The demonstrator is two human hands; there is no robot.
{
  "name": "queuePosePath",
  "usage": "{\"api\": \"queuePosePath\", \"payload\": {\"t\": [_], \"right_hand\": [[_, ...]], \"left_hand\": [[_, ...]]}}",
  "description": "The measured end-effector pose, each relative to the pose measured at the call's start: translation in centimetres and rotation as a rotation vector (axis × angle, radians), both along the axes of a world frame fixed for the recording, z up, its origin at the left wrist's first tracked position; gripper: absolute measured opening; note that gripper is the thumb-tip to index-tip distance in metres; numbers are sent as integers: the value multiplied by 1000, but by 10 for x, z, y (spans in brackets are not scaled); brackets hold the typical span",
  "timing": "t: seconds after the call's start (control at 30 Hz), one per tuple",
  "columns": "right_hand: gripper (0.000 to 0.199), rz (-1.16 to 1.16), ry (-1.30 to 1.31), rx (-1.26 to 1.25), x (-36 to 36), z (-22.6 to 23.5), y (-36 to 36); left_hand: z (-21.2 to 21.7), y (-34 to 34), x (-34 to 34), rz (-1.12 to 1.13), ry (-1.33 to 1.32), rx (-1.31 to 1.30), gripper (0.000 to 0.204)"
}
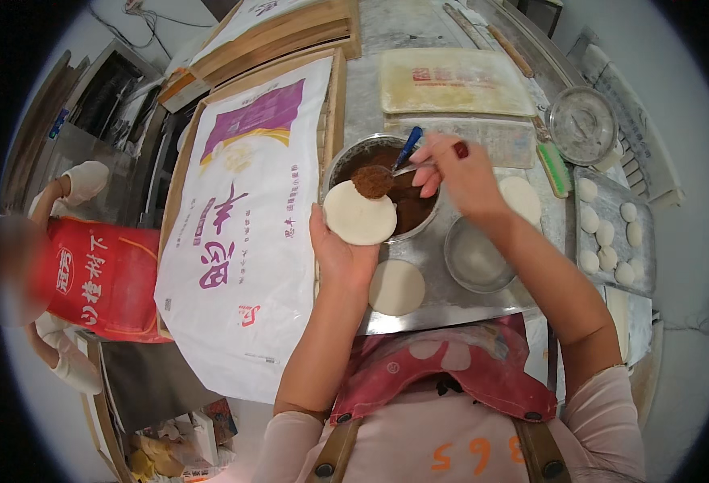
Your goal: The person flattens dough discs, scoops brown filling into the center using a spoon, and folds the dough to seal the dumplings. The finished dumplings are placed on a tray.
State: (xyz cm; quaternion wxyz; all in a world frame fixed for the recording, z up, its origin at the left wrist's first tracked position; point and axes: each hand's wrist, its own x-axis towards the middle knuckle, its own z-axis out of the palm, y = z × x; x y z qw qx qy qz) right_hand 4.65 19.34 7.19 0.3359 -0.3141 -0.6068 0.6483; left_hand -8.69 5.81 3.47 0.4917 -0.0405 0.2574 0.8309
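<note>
On my left hand (pixel 344 262) lies a flat, pale dough round (pixel 357 222), with the thumb along its left edge. My right hand (pixel 461 175) grips a metal spoon (pixel 408 169) over the dough's far edge. A heap of crumbly brown filling (pixel 372 182) sits at the spoon end and hides its bowl. Just beyond the dough is a metal bowl (pixel 356 151) of dark brown filling, with a blue-handled utensil (pixel 408 146) leaning in it. A second dough round (pixel 397 287) lies on the metal worktop near my left wrist. Beneath my right forearm stands a shallow round metal bowl (pixel 478 256).
More dough rounds (pixel 520 199) lie right of my right wrist. A tray (pixel 651 233) with several dough balls stands further right, near a green brush (pixel 554 170) and a round lid (pixel 582 123). White printed sacking (pixel 266 241) covers a wooden tray at left. A person in a red apron (pixel 109 278) is beyond it.
</note>
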Motion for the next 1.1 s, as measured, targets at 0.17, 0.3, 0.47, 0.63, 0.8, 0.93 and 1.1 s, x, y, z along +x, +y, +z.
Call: {"api": "queuePosePath", "payload": {"t": [0.17, 0.3, 0.47, 0.63, 0.8, 0.93, 1.1], "right_hand": [[14, 94, -74, 1314, 11, -32, -40], [17, 185, -316, 1617, 25, -41, -66], [20, 200, -393, 1570, 32, -25, -63], [15, 69, -168, 1412, 40, 3, -49], [23, 50, 92, 279, 45, 8, -51], [30, 135, 69, -21, 47, -3, -37], [29, 157, -20, 88, 41, -3, -48]], "left_hand": [[-3, 17, 6, -8, -36, -53, 59], [-22, 26, 2, -18, -16, -55, 58], [-12, 20, 6, -39, -63, -9, 58], [-8, 13, 6, -31, -96, 47, 59], [3, 5, 12, -65, -136, 109, 61], [9, 2, 16, -58, -145, 51, 58], [12, 2, 19, -38, -135, -47, 60]]}}
